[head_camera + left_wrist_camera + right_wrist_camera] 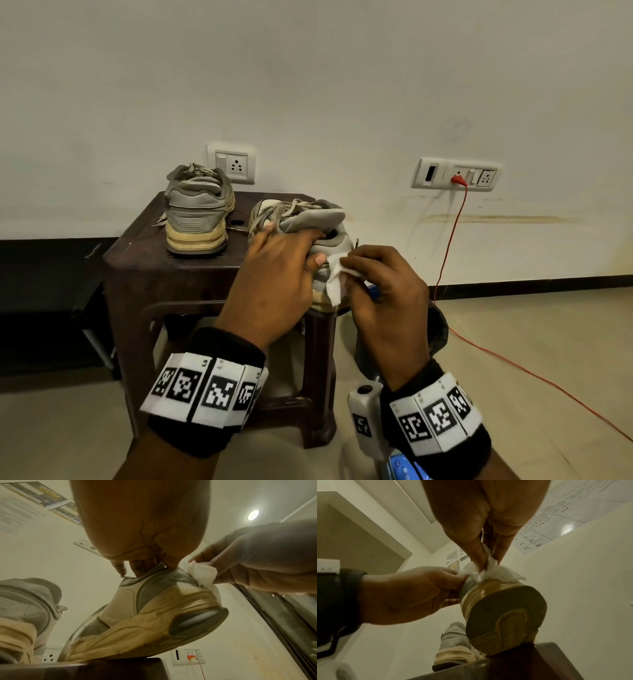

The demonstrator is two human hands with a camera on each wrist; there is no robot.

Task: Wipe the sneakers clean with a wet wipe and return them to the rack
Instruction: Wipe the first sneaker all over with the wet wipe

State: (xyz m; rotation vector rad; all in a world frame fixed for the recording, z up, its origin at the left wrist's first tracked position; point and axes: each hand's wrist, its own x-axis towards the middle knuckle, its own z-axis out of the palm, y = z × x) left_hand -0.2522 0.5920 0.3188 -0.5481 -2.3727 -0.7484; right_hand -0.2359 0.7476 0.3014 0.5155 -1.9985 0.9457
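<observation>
Two worn grey sneakers with yellowed soles are on a dark brown plastic stool [144,260]. One sneaker [197,209] stands upright at the back left. The other sneaker [301,219] [154,608] [498,608] is tilted with its heel raised off the stool's right front corner. My left hand [274,274] [147,563] [412,588] grips its heel collar, fingers inside the opening. My right hand [376,287] [486,561] [248,566] pinches a crumpled white wet wipe [337,281] [202,573] [489,573] and presses it on the back of that heel.
The stool stands against a white wall with a socket plate [232,166] behind the sneakers. A red cable [452,240] runs from a second plate [457,174] down across the tiled floor on the right. A dark low object [51,308] lies left of the stool.
</observation>
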